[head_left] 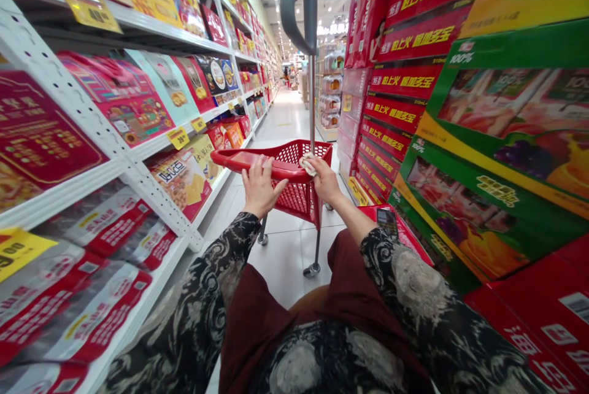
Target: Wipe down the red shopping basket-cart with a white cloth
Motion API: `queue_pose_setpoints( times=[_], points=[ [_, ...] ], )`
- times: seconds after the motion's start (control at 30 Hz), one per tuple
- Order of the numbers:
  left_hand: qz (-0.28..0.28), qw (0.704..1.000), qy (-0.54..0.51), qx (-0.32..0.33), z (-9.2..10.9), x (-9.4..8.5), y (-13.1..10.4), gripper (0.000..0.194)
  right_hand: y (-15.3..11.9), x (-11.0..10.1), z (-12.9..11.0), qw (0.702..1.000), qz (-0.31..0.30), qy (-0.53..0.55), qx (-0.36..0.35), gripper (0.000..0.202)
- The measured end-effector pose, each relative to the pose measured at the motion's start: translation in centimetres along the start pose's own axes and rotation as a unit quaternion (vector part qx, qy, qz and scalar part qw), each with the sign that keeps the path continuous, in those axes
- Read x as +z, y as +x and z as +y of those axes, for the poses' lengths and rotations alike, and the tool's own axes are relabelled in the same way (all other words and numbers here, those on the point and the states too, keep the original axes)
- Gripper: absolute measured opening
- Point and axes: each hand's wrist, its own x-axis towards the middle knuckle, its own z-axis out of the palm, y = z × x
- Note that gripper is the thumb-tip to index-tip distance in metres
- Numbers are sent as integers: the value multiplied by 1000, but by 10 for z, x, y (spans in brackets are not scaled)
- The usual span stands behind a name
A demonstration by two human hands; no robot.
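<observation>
A small red plastic cart [294, 197] with perforated sides stands in front of me, on thin metal legs with casters. My left hand [261, 185] lies flat with spread fingers on the left part of its near red rim. At the rim's right corner, my right hand [324, 179] is closed on a crumpled whitish cloth [308, 164], pressing it against the rim. A metal pole rises from the cart's right side to a grey loop handle [299, 4] at the top of the view.
White shelves [151, 145] with boxed and bagged goods line the left. Stacked red drink cartons [396, 112] and green juice boxes [492, 197] rise on the right. A phone [386, 220] lies at a red box's edge. The tiled aisle [285, 118] runs ahead, with a distant person.
</observation>
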Motion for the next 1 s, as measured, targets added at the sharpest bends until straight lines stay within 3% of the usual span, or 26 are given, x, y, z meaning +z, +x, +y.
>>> queue_pose_setpoints(
  times=[0.13,0.27,0.6,0.7,0.87,1.0],
  points=[
    [-50,999,15,-7,0,5,7,62,3,-6,3,1000,10,8,13,58],
    [-42,999,28,-15,8,11,9,62,9,-13,-3,999,5,9,51,55],
    [-79,994,74,24,14,7,9,68,22,-14,-57,995,-70,-74,25,43],
    [-80,993,78,35,6,3,12,69,25,-17,-58,991,-75,-100,39,37],
    [-81,991,89,-53,-17,-5,16,69,25,-28,-49,990,-66,-116,53,34],
    [-97,990,100,-25,-16,-6,16,70,22,-30,-44,988,-27,-128,79,32]
  ],
)
